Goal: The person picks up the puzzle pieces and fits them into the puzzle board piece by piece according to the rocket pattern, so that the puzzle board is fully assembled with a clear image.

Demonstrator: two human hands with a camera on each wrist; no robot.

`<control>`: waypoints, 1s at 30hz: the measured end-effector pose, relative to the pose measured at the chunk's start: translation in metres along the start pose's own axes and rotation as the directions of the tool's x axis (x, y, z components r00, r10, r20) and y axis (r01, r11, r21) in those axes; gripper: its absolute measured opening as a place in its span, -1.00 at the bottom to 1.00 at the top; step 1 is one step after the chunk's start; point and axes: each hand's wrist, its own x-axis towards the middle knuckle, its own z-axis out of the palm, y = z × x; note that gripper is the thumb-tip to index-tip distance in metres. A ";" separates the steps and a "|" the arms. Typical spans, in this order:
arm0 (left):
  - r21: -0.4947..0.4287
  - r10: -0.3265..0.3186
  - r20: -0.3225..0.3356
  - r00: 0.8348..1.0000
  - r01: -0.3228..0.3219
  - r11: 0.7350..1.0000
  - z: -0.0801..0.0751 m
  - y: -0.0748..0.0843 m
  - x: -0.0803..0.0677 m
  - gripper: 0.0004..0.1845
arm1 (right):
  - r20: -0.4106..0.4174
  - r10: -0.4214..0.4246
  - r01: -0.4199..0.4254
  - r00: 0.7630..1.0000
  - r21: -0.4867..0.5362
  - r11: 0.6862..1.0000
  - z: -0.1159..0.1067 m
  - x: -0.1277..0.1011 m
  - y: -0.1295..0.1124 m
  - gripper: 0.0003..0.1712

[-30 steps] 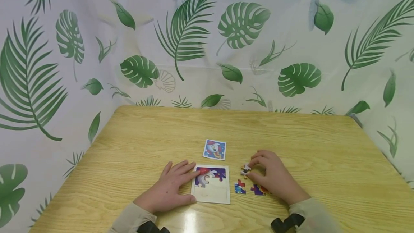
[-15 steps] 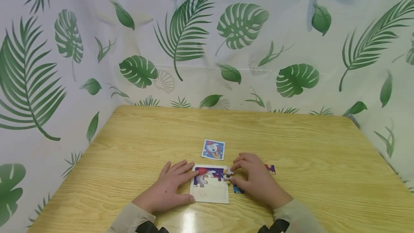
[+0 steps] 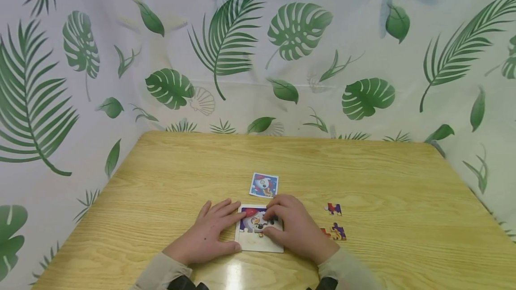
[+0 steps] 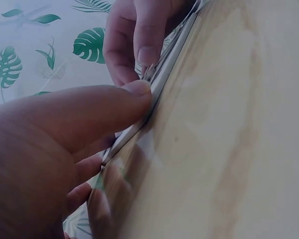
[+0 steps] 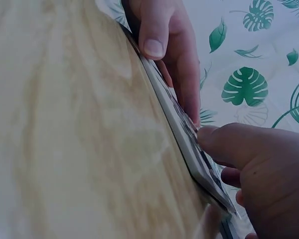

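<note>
A white-framed jigsaw puzzle tray (image 3: 261, 247) lies on the table, its upper part filled with a purple, red and white picture and its lower part bare. My left hand (image 3: 207, 237) rests at the tray's left side, fingers extended over the frame and thumb at the edge. My right hand (image 3: 296, 227) pinches a white puzzle piece (image 3: 260, 228) with a dark spot between thumb and fingers, right over the middle of the tray. That hand covers the tray's right side. In the right wrist view the right thumb (image 5: 224, 142) sits low over the tray (image 5: 177, 127).
A small picture card (image 3: 264, 185) lies just behind the tray. To the right are several loose pieces, among them a red and purple piece (image 3: 333, 209) and a purple and yellow piece (image 3: 338, 231), partly behind the right hand. A leaf-print curtain (image 3: 242, 57) surrounds the wooden table (image 3: 193, 164).
My right hand has carried the white puzzle piece leftward from the loose pieces to over the middle of the tray. The left hand has stayed on the tray's left edge.
</note>
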 end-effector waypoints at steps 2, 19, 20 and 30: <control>-0.003 0.005 0.000 1.000 -0.005 1.000 0.000 0.000 0.000 -0.17 | -0.001 -0.001 0.001 1.000 -0.013 1.000 0.001 0.001 -0.002 -0.80; -0.043 0.075 0.037 0.996 -0.073 0.996 0.004 0.009 -0.002 -0.38 | 0.005 -0.014 0.014 1.000 -0.048 0.999 0.002 0.000 -0.002 -0.70; -0.037 0.079 0.039 0.996 -0.078 0.996 0.004 0.009 -0.002 -0.39 | 0.006 -0.016 0.017 1.000 -0.049 0.999 0.002 0.000 -0.002 -0.69; -0.022 0.084 0.017 0.996 -0.084 0.996 0.004 0.009 -0.002 -0.41 | 0.022 -0.016 0.017 1.000 -0.057 0.998 0.002 -0.001 -0.002 -0.75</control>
